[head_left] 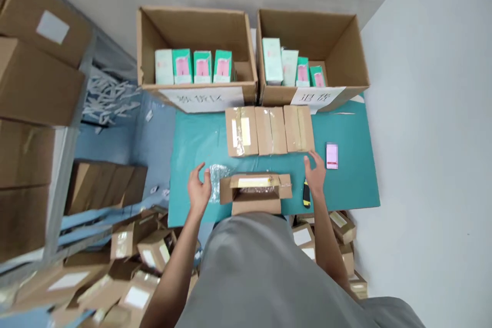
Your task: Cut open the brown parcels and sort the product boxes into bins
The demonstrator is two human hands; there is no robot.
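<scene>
My left hand [199, 189] hovers over the left part of the table, thumb and fingers apart, holding nothing. Close to it lies a piece of clear bubble wrap [216, 177]. An opened small cardboard box [255, 207] sits at the table's front edge against my body, its flaps spread and some clear plastic inside. My right hand [315, 174] is also empty with fingers spread, just below the rightmost of three closed cardboard boxes [271, 130] in a row. Under that hand's wrist side lies a black and yellow box cutter [306, 195].
Two large cartons, a left one [200, 20] and a right one [307, 20], hold green and white product boxes at the back. A phone [332, 156] lies on the green table [346, 189]. Stacked cartons [31, 82] stand left; many small boxes [130, 266] lie below.
</scene>
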